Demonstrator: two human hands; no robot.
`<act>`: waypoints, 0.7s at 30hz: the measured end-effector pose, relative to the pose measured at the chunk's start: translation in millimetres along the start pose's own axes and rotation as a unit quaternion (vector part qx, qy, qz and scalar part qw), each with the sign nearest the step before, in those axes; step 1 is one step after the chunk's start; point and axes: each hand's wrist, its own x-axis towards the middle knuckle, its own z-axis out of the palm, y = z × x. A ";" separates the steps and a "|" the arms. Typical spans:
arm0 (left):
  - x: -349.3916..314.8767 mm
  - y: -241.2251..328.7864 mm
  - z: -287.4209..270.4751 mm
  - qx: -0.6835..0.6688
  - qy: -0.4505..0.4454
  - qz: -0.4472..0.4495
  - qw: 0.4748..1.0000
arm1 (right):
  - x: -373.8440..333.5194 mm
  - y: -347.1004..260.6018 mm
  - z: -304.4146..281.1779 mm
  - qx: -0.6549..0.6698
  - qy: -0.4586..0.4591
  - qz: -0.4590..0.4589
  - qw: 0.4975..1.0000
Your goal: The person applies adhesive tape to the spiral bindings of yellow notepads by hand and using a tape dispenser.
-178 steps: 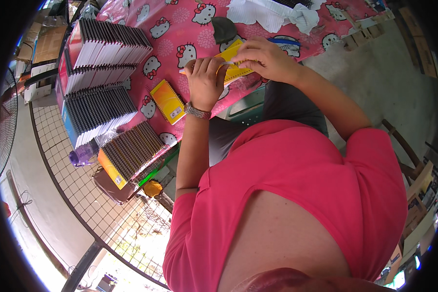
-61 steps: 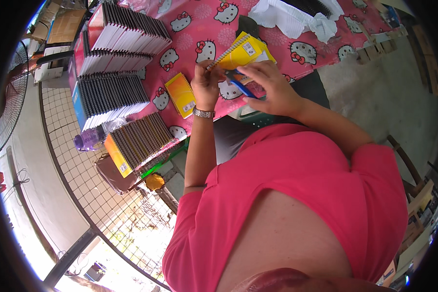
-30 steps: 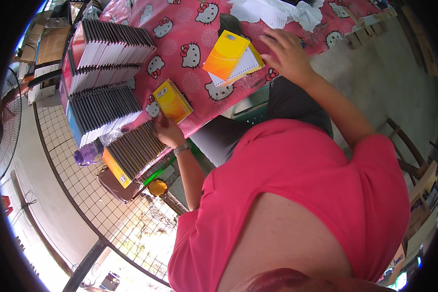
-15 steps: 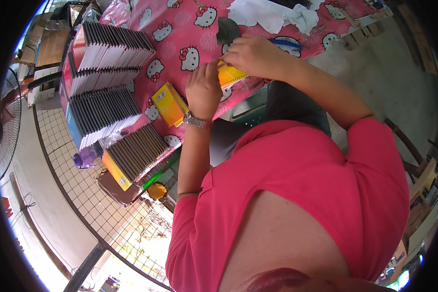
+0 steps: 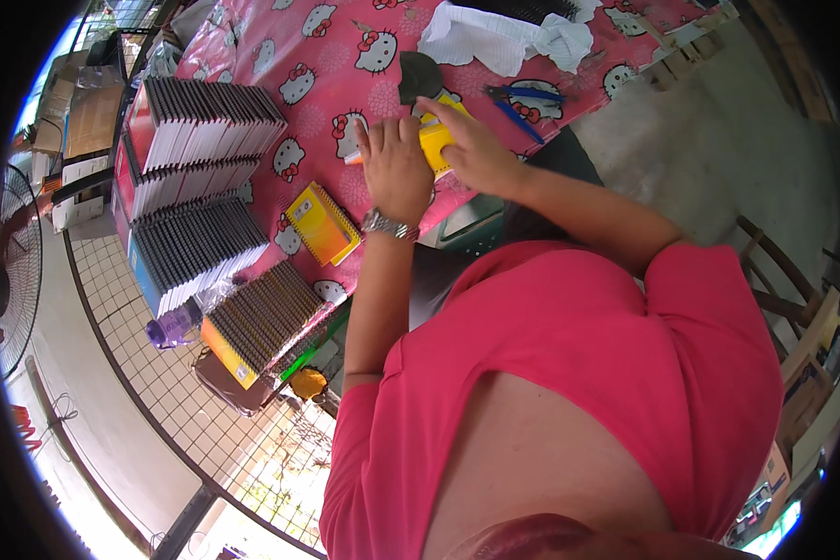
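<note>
A yellow spiral notebook (image 5: 434,140) is between my two hands above the table's near edge. My left hand (image 5: 397,170), with a metal watch at the wrist, lies over its left part with fingers stretched and slightly apart. A pale page edge shows just left of these fingers. My right hand (image 5: 481,154) grips the right side, its thumb on the yellow surface and a finger reaching along the far edge. Left of my left wrist, yellow-orange spiral notebooks (image 5: 322,224) lie in a small stack. Blue-handled pliers (image 5: 529,95) rest right of my right hand.
Tall rows of spiral notebooks (image 5: 201,233) stand at the left, with a purple bottle (image 5: 170,329) beside them. A dark flat piece (image 5: 421,77) and crumpled white paper (image 5: 481,39) lie on the pink patterned tablecloth (image 5: 336,79). A fan (image 5: 19,271) stands far left.
My right hand has moved down and toward me along the notebook. My left fingers have straightened and spread over it. The pliers, partly hidden by my right arm before, now show.
</note>
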 end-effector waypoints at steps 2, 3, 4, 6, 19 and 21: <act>-7.8 -9.7 -8.9 -0.064 -0.025 0.031 0.997 | 33.0 1.2 -39.7 -0.077 0.025 -0.055 0.995; -12.3 -8.3 -16.2 -0.054 -0.033 0.034 0.997 | 50.1 -0.8 -60.8 -0.073 0.038 -0.018 0.996; -16.1 -4.8 -17.1 -0.034 -0.037 0.033 0.998 | 72.9 25.8 -85.6 -0.173 0.097 -0.031 0.980; -20.4 -0.4 -13.9 0.008 -0.041 0.031 0.999 | 119.8 59.9 -132.0 -0.264 0.259 -0.131 0.920; -22.3 17.2 25.9 -0.005 0.153 -0.067 0.986 | 158.2 102.7 -173.3 -0.593 0.062 0.062 0.800; -19.7 19.7 22.9 -0.013 0.143 -0.057 0.988 | 152.7 95.5 -181.9 -0.589 0.077 -0.020 0.804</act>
